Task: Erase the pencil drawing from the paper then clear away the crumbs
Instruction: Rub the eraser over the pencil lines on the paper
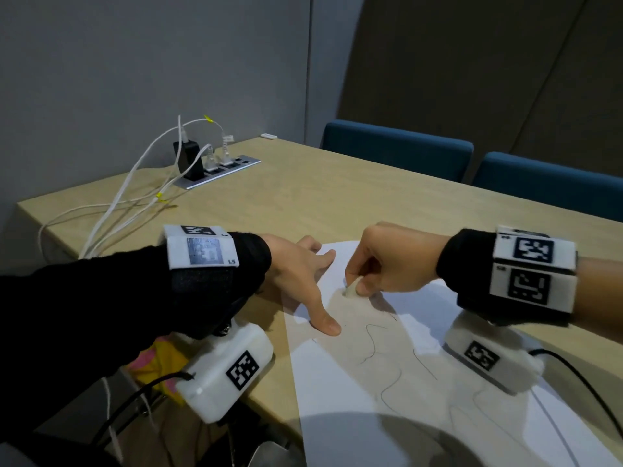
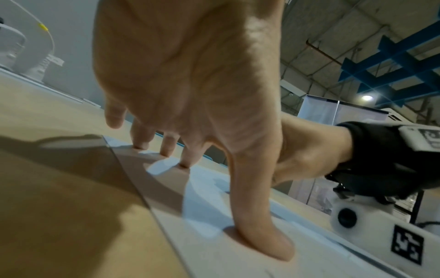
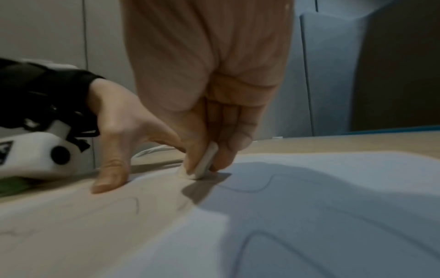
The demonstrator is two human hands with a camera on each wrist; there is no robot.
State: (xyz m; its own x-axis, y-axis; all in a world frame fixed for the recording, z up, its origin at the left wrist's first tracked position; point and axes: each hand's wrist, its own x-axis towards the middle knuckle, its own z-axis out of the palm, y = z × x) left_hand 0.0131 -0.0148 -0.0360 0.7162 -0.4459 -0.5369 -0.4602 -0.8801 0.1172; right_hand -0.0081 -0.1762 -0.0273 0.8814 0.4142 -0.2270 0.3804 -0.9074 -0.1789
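A white sheet of paper [image 1: 387, 382] lies on the wooden table, with thin wavy pencil lines [image 1: 374, 345] across it. My right hand [image 1: 374, 264] pinches a small white eraser [image 1: 350, 288] between thumb and fingers, its lower end touching the paper near the far edge. In the right wrist view the eraser [image 3: 205, 161] stands tilted on the sheet [image 3: 309, 216]. My left hand [image 1: 296, 274] is spread, fingers straight, thumb and fingertips pressing the paper's left part. The left wrist view shows the left hand [image 2: 202, 112] with its thumb flat on the paper [image 2: 214, 206].
The wooden table [image 1: 303, 183] carries a metal socket strip [image 1: 219, 170] with a black charger and white cables at the far left. Two blue chairs [image 1: 397, 146] stand behind the far edge. A pink and yellow item [image 1: 158, 362] lies below the table's near-left edge.
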